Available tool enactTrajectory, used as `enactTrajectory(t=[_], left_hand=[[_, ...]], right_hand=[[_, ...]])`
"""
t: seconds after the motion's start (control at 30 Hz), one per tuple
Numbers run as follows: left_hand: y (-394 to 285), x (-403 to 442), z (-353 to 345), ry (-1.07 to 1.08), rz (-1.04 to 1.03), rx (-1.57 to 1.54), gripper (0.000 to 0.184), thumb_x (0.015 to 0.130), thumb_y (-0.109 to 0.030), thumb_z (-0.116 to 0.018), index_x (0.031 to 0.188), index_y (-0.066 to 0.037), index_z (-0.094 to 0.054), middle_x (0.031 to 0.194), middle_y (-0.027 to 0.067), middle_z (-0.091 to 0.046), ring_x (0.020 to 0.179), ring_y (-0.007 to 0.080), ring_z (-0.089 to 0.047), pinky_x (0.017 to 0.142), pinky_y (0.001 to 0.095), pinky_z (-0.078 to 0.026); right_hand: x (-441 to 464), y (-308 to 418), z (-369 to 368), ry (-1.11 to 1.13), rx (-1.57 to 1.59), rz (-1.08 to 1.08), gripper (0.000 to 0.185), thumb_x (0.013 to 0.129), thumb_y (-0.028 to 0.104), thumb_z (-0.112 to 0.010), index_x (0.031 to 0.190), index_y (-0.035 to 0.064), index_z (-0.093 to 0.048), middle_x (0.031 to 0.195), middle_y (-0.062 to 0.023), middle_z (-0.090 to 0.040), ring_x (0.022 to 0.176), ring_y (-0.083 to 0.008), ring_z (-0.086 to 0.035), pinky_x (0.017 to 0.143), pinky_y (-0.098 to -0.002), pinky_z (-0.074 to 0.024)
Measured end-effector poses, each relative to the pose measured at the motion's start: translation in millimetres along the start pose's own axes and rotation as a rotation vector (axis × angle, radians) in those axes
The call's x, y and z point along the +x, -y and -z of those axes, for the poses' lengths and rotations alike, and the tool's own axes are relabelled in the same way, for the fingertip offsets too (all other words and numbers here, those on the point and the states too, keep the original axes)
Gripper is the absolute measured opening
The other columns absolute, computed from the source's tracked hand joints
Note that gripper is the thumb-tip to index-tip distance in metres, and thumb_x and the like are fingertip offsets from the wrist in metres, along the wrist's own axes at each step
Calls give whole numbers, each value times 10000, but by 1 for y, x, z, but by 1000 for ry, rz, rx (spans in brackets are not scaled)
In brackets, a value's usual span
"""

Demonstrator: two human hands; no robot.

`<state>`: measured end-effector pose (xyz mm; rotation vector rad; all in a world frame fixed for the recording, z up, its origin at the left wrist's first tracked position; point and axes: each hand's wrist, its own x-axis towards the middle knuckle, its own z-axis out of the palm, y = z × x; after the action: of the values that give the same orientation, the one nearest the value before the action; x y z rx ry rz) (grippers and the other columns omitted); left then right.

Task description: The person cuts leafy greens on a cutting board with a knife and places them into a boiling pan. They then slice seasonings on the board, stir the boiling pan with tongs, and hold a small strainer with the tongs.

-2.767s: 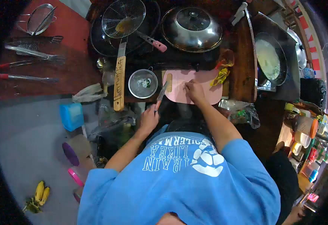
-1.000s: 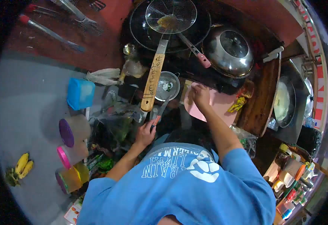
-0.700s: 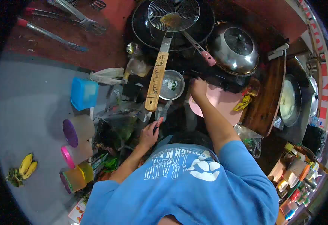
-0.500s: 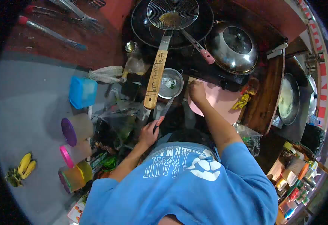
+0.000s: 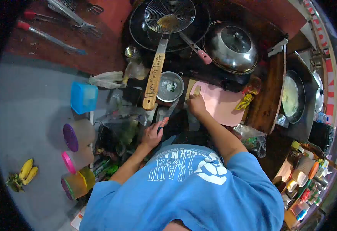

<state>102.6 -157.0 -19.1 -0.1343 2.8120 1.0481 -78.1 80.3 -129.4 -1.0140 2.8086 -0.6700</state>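
My left hand (image 5: 152,135) is closed around the reddish handle of a knife (image 5: 172,108), whose blade points away from me, close to the near rim of a small round strainer (image 5: 161,91). White and green bits (image 5: 171,86) lie in the strainer. My right hand (image 5: 196,105) is at the left edge of a pink cutting board (image 5: 222,102), fingers curled; whatever they may hold is hidden. Just beyond its knuckles shows a small tan patch (image 5: 197,90) near the board's corner, perhaps a handle hole. A wide wire skimmer (image 5: 155,82) with a lettered wooden handle hangs over the middle.
A dark wok (image 5: 137,29) and a lidded steel pan (image 5: 230,46) stand at the back. Yellow crumpled plastic (image 5: 244,102) lies at the board's right edge. Left are a blue container (image 5: 84,97), lidded jars (image 5: 71,137) and bananas (image 5: 28,171). A wooden panel (image 5: 273,92) rises on the right.
My right hand has drawn back toward me and slightly left, uncovering the board's upper left corner and the tan patch. My left hand stays around the knife. The view has shifted slightly.
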Motion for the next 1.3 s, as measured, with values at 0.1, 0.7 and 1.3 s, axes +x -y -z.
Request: enactTrajectory(t=[0.1, 0.7, 1.3], left_hand=[[4, 0, -1, 29, 17, 3, 370, 891, -127, -655, 1245, -24, -620, 1097, 237, -685, 977, 424, -673, 830, 467, -553], [20, -5, -1, 37, 31, -24, 376, 899, -137, -633, 1261, -44, -603, 1116, 231, -684, 1006, 432, -657, 861, 489, -537], [13, 3, 0, 68, 1, -20, 384, 900, -160, -626, 1269, -58, -601, 1152, 214, -680, 1017, 420, -660, 880, 481, -535]], right_hand=[[-3, -14, 12, -31, 169, -168, 171, 759, 143, -641, 874, 83, -752, 882, -138, -672, 856, -328, -649, 759, -459, -500], [-56, -38, 26, -198, 279, -280, 128, 774, 113, -712, 875, 53, -762, 844, -151, -702, 806, -342, -662, 738, -431, -538], [-28, -26, 9, -20, 80, -139, 168, 737, 147, -671, 895, 135, -728, 906, -91, -678, 908, -290, -638, 776, -440, -441]])
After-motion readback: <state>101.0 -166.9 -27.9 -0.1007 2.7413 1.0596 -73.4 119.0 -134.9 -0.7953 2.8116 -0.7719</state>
